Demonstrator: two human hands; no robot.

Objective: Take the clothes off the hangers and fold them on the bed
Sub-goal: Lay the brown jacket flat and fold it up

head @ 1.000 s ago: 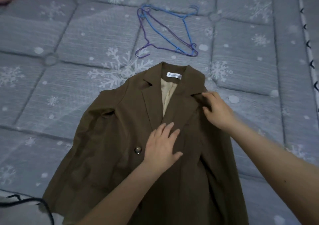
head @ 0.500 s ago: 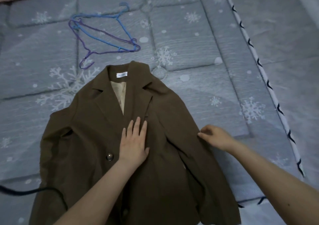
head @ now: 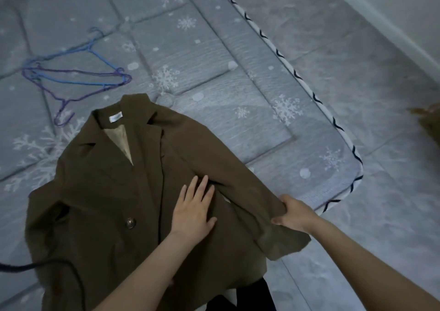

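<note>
A brown woollen blazer (head: 114,191) is being kept front-up on the grey snowflake-quilted bed (head: 214,55), already off the blue and purple wire hangers (head: 76,77) lying beyond its collar. It is being pinned by the left hand (head: 194,211), fingers (head: 197,186) straight and slightly spread, probably so the body is not dragged. The sleeve (head: 238,186) is being gripped near its cuff by the right hand (head: 294,215), fingers curled around the cloth.

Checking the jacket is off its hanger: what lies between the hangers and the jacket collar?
Only bare mattress, in the head view, separates the hangers from the jacket.
</note>
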